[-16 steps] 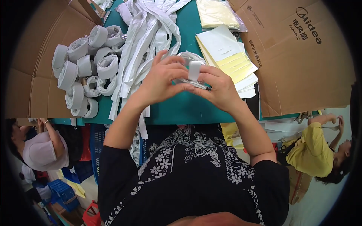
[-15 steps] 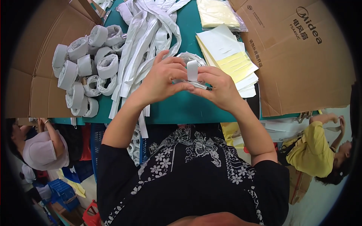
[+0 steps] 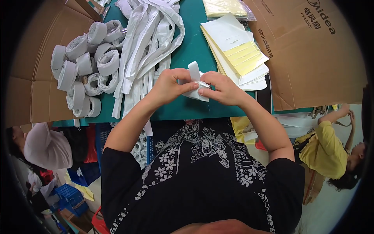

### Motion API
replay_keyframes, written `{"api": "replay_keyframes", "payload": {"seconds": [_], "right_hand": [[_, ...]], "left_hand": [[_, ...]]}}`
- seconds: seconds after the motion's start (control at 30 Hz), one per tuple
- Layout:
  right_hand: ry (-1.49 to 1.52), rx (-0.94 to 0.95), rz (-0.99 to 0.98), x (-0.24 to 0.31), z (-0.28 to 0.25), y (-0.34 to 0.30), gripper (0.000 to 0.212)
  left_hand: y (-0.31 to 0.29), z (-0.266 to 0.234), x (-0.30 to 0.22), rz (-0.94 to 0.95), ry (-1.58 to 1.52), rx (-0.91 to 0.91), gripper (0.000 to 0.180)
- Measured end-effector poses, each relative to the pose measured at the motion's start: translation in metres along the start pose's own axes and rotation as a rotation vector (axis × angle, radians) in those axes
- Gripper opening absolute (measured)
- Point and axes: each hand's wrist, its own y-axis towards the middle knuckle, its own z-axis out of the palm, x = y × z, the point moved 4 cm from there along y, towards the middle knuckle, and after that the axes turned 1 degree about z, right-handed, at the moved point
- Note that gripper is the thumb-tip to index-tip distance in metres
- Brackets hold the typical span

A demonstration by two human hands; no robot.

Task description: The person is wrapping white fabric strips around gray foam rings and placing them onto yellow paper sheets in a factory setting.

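Observation:
Between my hands is a white coiled strap (image 3: 198,94), with its loose end standing up above my fingers. My left hand (image 3: 173,85) is closed on the coil's left side, thumb pressed on its top. On the other side my right hand (image 3: 221,89) pinches the coil's edge with thumb and bent fingers. The coil is tilted and partly covered by my fingers. Left of my hands lies a heap of long white straps (image 3: 146,46). To the right are white and yellow backing sheets (image 3: 239,54) with slits across them.
Several finished white coils (image 3: 66,76) are piled at the left against a cardboard wall (image 3: 33,50). A cardboard box panel (image 3: 307,66) borders the right side. Behind the sheets sits a plastic-wrapped yellow stack (image 3: 226,8). People in a light top (image 3: 48,148) and a yellow top (image 3: 325,150) are at either side.
Both hands and the coil have come slightly nearer to me. The coil has turned and tipped, showing its broad white side, and my left thumb now presses on it.

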Motion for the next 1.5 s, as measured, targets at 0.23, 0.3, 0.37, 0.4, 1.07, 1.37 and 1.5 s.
{"api": "replay_keyframes", "payload": {"seconds": [0.23, 0.3, 0.37, 0.4, 1.07, 1.37, 1.5], "right_hand": [[0.425, 0.139, 0.247, -0.011, 0.005, 0.006, 0.025], [0.456, 0.138, 0.225, -0.015, 0.008, 0.007, 0.025], [0.486, 0.138, 0.201, -0.016, 0.011, 0.006, 0.024], [0.611, 0.161, 0.281, -0.018, 0.014, 0.005, 0.024], [1.076, -0.082, 0.603, -0.027, 0.036, 0.009, 0.022], [1.025, 0.135, 0.545, 0.007, 0.056, 0.006, 0.037], [0.914, 0.169, 0.364, -0.003, 0.054, 0.017, 0.04]], "left_hand": [[-0.008, 0.001, -0.003, 0.394, 0.248, -0.171, 0.019], [-0.013, 0.001, -0.011, 0.768, 0.547, -0.168, 0.029], [-0.019, 0.001, -0.02, 0.771, 0.616, -0.122, 0.032], [-0.021, 0.002, -0.025, 0.775, 0.687, -0.079, 0.036], [-0.025, -0.002, -0.019, 0.849, 0.529, -0.043, 0.021], [-0.043, 0.005, -0.012, 0.92, 0.54, -0.155, 0.029], [-0.042, -0.005, -0.004, 0.702, 0.512, -0.177, 0.045]]}}
